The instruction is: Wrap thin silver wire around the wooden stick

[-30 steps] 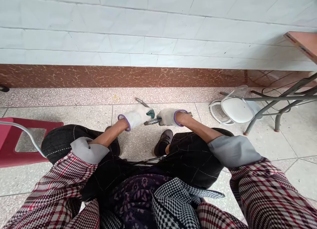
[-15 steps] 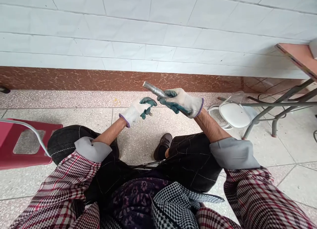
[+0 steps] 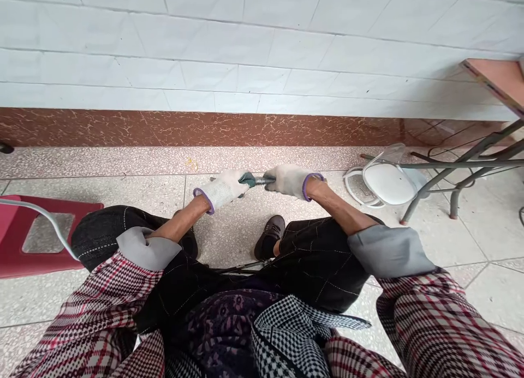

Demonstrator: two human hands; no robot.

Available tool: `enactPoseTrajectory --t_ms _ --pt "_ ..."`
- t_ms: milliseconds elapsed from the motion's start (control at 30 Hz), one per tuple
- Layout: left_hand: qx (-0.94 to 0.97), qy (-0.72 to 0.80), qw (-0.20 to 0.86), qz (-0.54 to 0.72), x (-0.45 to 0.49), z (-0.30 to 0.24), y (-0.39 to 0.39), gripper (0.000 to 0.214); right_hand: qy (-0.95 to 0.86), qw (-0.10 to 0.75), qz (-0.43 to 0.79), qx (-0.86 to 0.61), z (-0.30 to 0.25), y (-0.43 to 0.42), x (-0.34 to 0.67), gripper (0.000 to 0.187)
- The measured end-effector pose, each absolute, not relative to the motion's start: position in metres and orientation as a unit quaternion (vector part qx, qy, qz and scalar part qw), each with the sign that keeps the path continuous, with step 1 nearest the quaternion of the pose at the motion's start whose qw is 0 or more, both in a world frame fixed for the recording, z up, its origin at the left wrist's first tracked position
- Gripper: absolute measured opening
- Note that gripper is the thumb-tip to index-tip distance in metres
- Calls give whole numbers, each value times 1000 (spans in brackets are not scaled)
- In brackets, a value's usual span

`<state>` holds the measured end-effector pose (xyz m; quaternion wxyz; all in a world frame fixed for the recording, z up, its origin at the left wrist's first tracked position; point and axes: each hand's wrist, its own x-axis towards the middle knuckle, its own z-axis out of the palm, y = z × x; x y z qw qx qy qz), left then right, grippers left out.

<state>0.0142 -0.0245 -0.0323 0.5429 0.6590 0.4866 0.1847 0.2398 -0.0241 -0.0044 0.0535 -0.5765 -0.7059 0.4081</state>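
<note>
A threaded metal rod (image 3: 260, 180) lies level between my two hands, above the floor between my feet. Only a short ridged grey stretch of it shows, since gloved fingers cover both sides. My left hand (image 3: 227, 187), in a white glove with dark green fingers, is closed around its left part. The right side of the rod is gripped by my right hand (image 3: 289, 180), in a matching glove with a purple cuff. A dark tip pokes out just past the left glove; I cannot tell what it belongs to.
At my left is a red plastic stool (image 3: 49, 263). A white folding chair (image 3: 388, 183) stands at the right, near the metal legs of a table (image 3: 497, 81). The tiled wall (image 3: 254, 45) with a brown skirting rises ahead. My shoe (image 3: 269, 236) rests on the speckled floor.
My right hand has turned palm down and lowered, bringing the rod from a slant to level. My left hand, apart from the rod before, now grips its left part.
</note>
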Motion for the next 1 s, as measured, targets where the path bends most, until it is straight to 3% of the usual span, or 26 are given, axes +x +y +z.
enactPoseTrajectory --t_ms 133,300,467,567,700,833,900,1000 --pt "625 501 559 213 26 -38 -21 16 -716 40 328 -615 -5 -5 236 14" --pt "561 498 609 257 31 -44 -15 25 -736 98 312 -593 -14 3 237 19" --pt "617 494 566 235 25 -41 -14 20 -736 59 268 -619 -9 5 238 13" --pt "612 488 573 242 25 -41 -14 23 -722 98 252 -637 3 3 235 11" --pt "576 474 610 268 26 -48 -9 23 -651 203 375 -628 19 -6 228 10" --pt "569 476 605 289 23 -50 -2 17 -624 232 486 -566 30 -22 221 12" --pt "574 495 587 285 21 -48 0 13 -625 217 531 -530 34 -30 219 12" --pt "601 501 558 276 16 -42 3 10 -641 118 570 -501 38 -41 221 14"
